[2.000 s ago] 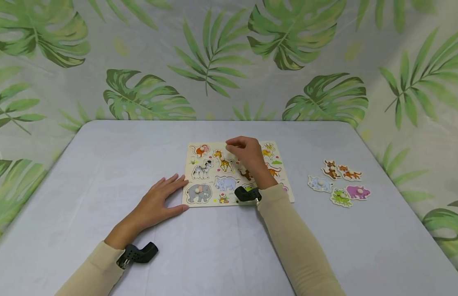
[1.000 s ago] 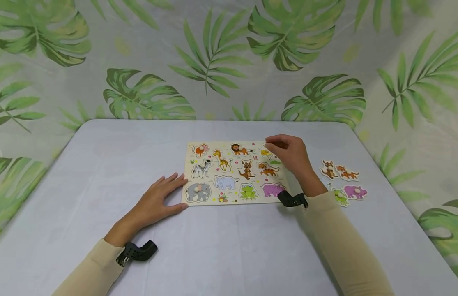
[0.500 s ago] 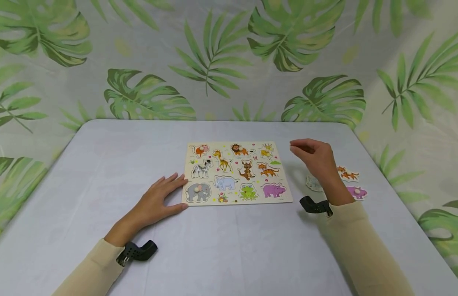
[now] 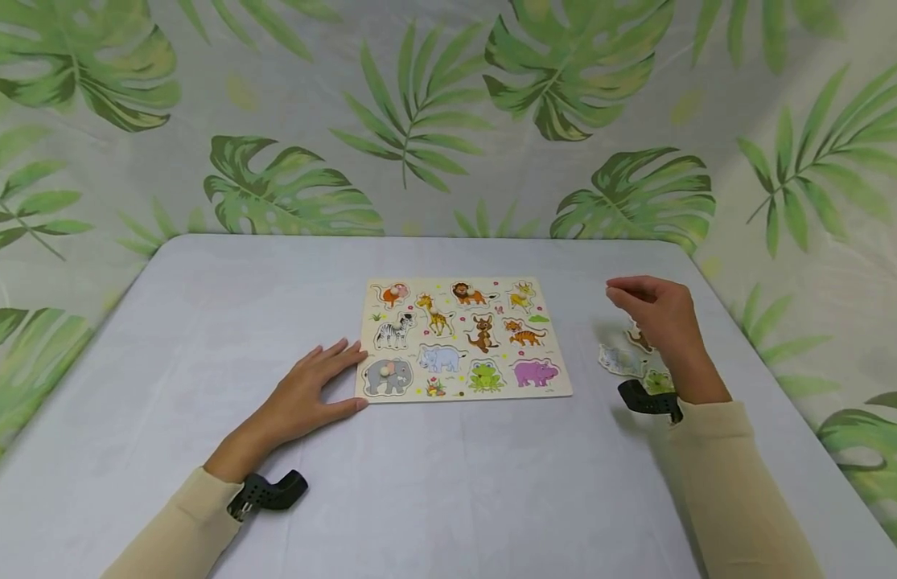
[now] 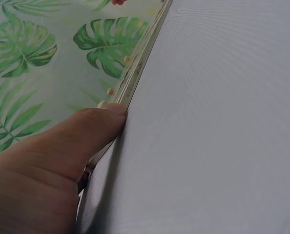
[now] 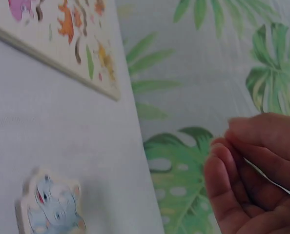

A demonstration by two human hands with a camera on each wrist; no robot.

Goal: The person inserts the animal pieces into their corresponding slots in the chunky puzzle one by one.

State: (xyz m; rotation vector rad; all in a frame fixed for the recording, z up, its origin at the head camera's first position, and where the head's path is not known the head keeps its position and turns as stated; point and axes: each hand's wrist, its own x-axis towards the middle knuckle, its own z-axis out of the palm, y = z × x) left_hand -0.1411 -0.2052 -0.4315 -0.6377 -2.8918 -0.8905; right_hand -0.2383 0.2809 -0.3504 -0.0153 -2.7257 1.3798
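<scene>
My left hand (image 4: 309,394) lies flat on the table with fingers spread, thumb and fingertips touching the left edge of an animal peg puzzle board (image 4: 455,384). The left wrist view shows the thumb (image 5: 89,129) against the board's side. My right hand (image 4: 661,318), fingers loosely curled and thumb near the index finger, hovers over the loose puzzle pieces at right; nothing shows in its grasp in the right wrist view. Below it lie a rhino piece (image 4: 620,360), a frog piece (image 4: 660,381) and a partly covered kangaroo piece (image 4: 639,338). The hand and wrist hide the tiger and hippo pieces.
Knobbed pieces sit in the board, among them an elephant (image 4: 394,384), a giraffe (image 4: 437,320), a lion (image 4: 468,296) and a monkey (image 4: 392,297). The white table (image 4: 448,482) meets a leaf-patterned cloth (image 4: 448,112) behind.
My right hand has left the lion's spot at the top of the board and travelled right, over the loose pieces. The lion now shows in the board. My left hand stays in place.
</scene>
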